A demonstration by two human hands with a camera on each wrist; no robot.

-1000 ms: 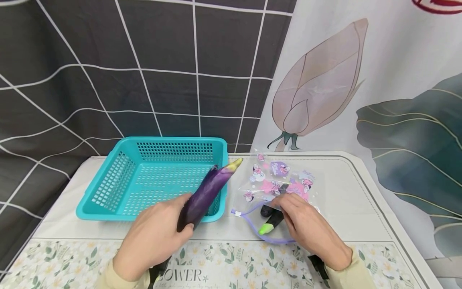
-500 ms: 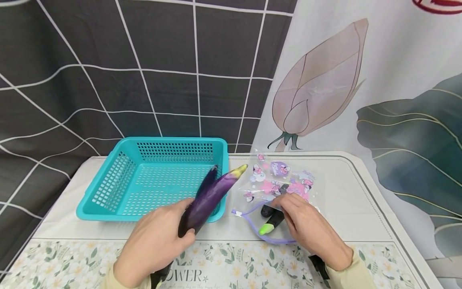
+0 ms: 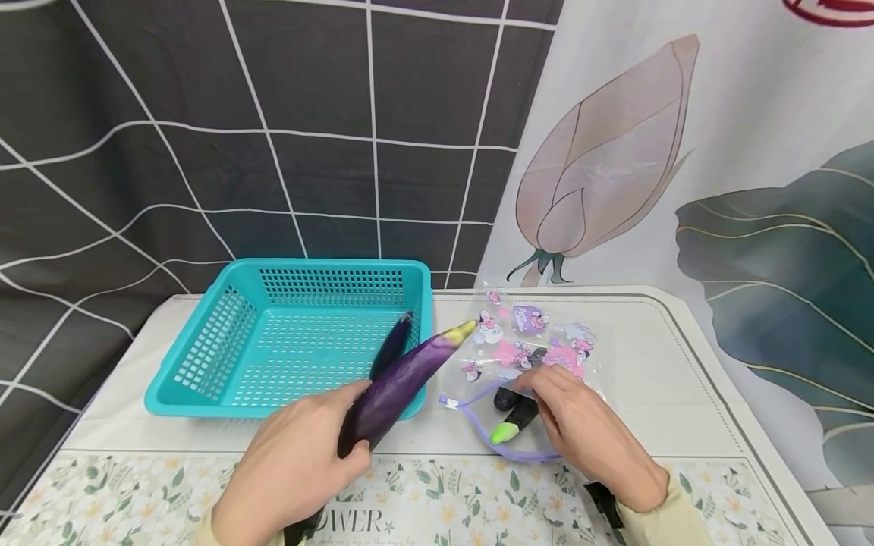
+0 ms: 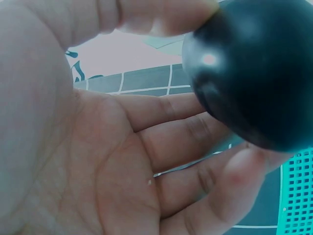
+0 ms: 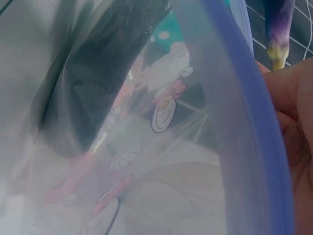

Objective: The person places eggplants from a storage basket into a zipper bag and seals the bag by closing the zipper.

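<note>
My left hand (image 3: 293, 455) grips a purple eggplant (image 3: 403, 383) by its dark rounded end, over the basket's front right corner. Its yellowish stem end points up and right, toward the zip bag. In the left wrist view, thumb and fingertips hold the eggplant's shiny dark end (image 4: 249, 68). My right hand (image 3: 580, 425) pinches the mouth of a clear zip bag (image 3: 478, 379) printed with pink figures; its fingertips are partly hidden. Inside the bag lie dark vegetables, one with a bright green end (image 3: 505, 432). The bag's purple zip edge (image 5: 264, 127) crosses the right wrist view.
A turquoise slotted basket (image 3: 198, 413) stands left of the bag, with another dark eggplant (image 3: 392, 345) along its right side. Beneath them is a white table cover (image 3: 669, 371) with a floral front strip. A dark grid-patterned cloth (image 3: 307, 174) hangs behind.
The eggplant in my left hand has shifted a little right and nearer, its stem end now closer to the bag. My right hand and the bag stay nearly still.
</note>
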